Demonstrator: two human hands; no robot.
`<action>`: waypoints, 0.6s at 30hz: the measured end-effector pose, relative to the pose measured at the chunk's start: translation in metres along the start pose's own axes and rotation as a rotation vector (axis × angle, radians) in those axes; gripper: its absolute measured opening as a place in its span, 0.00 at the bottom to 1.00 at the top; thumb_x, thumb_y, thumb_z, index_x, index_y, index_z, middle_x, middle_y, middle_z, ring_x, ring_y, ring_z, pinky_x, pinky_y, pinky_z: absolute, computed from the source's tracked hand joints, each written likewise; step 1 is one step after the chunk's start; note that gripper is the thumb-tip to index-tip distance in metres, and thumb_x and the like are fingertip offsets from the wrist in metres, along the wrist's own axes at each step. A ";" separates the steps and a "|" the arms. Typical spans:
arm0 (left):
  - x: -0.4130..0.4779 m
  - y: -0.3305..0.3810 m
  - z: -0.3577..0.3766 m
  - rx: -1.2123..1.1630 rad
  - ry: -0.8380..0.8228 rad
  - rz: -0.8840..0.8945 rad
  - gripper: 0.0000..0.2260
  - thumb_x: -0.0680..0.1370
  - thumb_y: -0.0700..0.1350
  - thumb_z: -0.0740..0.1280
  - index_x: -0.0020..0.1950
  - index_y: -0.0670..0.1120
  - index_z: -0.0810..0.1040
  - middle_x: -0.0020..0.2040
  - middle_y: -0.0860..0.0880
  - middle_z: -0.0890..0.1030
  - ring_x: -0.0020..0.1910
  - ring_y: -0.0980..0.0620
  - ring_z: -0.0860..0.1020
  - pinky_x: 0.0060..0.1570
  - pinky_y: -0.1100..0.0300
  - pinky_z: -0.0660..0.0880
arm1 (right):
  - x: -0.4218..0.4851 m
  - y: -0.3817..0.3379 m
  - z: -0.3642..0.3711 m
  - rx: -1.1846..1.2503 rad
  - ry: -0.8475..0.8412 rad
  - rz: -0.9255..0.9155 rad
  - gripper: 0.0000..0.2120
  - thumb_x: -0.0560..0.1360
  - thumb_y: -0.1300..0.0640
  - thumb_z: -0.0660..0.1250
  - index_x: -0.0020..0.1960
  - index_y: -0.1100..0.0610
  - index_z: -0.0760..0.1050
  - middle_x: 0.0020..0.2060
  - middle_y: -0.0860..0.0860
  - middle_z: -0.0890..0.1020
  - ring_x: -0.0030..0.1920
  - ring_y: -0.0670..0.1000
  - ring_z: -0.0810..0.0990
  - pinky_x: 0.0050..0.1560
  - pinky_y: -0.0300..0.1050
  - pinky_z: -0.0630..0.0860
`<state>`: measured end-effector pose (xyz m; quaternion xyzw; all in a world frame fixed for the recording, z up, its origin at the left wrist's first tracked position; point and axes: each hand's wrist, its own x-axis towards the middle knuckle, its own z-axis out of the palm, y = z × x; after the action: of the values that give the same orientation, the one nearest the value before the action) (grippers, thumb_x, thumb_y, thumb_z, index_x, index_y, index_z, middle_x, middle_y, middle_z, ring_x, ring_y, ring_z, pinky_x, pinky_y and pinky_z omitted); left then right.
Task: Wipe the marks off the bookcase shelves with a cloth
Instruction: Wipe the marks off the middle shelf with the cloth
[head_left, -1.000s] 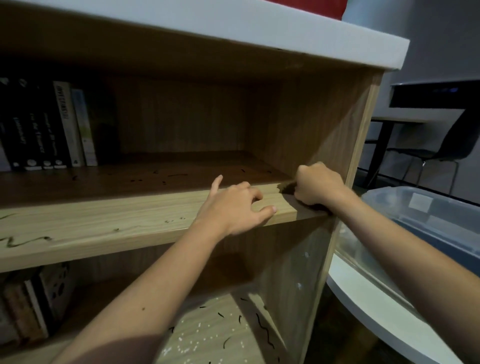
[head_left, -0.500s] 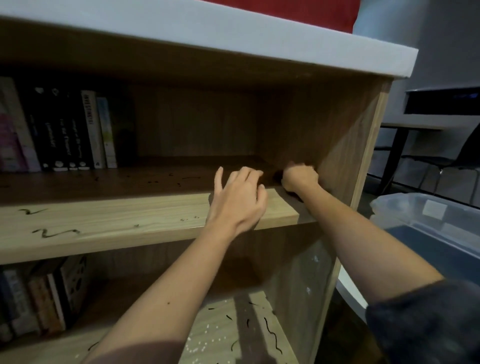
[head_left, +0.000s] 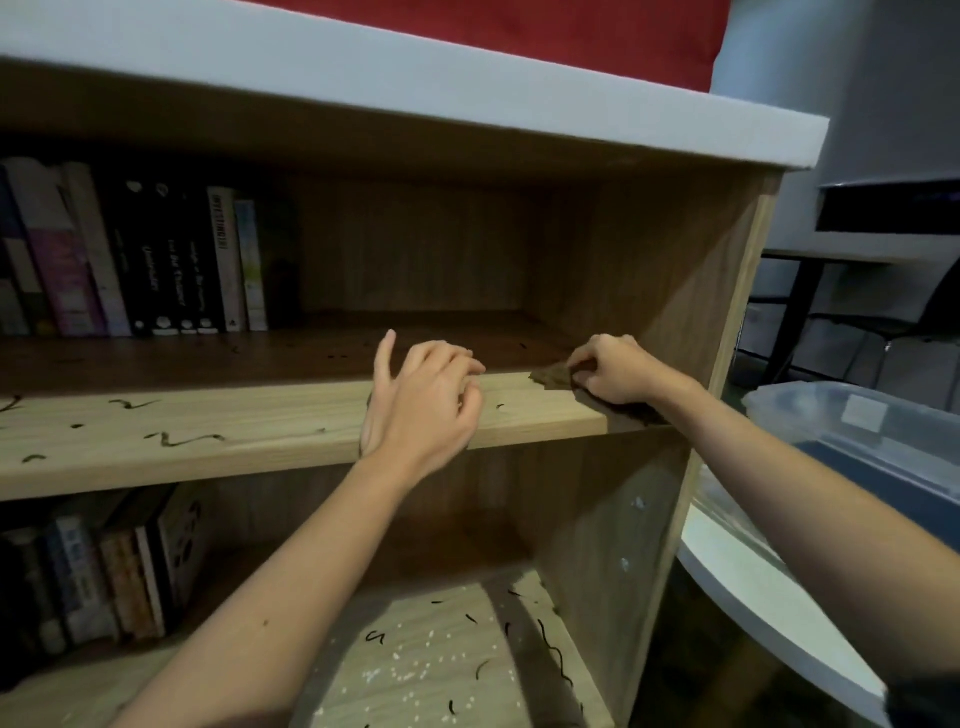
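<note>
Here, right hand (head_left: 618, 371) on brown cloth (head_left: 553, 375)

- The cloth (head_left: 557, 375) is brown and crumpled. It lies on the front right end of the middle shelf (head_left: 260, 431), right of centre in the frame, under the right hand (head_left: 618, 371), whose fingers curl on it.
- The middle shelf is level, pale wood, with black squiggly marks (head_left: 182, 439) along its left front and small dashes further back.
- The bottom shelf (head_left: 415, 696), low centre, bears black squiggles (head_left: 550, 644) and white specks (head_left: 410, 670).
</note>
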<state>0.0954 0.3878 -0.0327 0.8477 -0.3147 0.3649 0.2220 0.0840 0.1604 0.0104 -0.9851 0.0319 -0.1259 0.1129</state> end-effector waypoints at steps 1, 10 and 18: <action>0.000 0.000 0.002 0.026 -0.034 0.012 0.17 0.78 0.53 0.51 0.56 0.53 0.78 0.60 0.57 0.76 0.67 0.58 0.65 0.66 0.60 0.29 | 0.008 -0.001 0.003 -0.026 0.024 0.052 0.15 0.78 0.62 0.58 0.61 0.54 0.75 0.56 0.53 0.78 0.60 0.56 0.71 0.65 0.52 0.61; 0.008 -0.005 0.007 0.195 -0.350 -0.020 0.24 0.76 0.66 0.50 0.62 0.56 0.75 0.64 0.57 0.74 0.72 0.57 0.60 0.66 0.42 0.28 | 0.007 0.006 0.011 -0.028 0.062 0.077 0.19 0.75 0.65 0.57 0.61 0.52 0.76 0.54 0.53 0.79 0.62 0.60 0.67 0.64 0.56 0.62; 0.008 -0.004 0.007 0.240 -0.340 -0.003 0.25 0.76 0.66 0.49 0.62 0.56 0.75 0.65 0.57 0.74 0.72 0.56 0.60 0.66 0.40 0.30 | 0.006 -0.024 0.017 0.002 0.058 0.008 0.21 0.76 0.67 0.54 0.63 0.52 0.75 0.59 0.54 0.76 0.62 0.60 0.64 0.63 0.55 0.63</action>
<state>0.1061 0.3833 -0.0318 0.9179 -0.3006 0.2512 0.0634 0.0946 0.1866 0.0012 -0.9808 0.0391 -0.1541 0.1133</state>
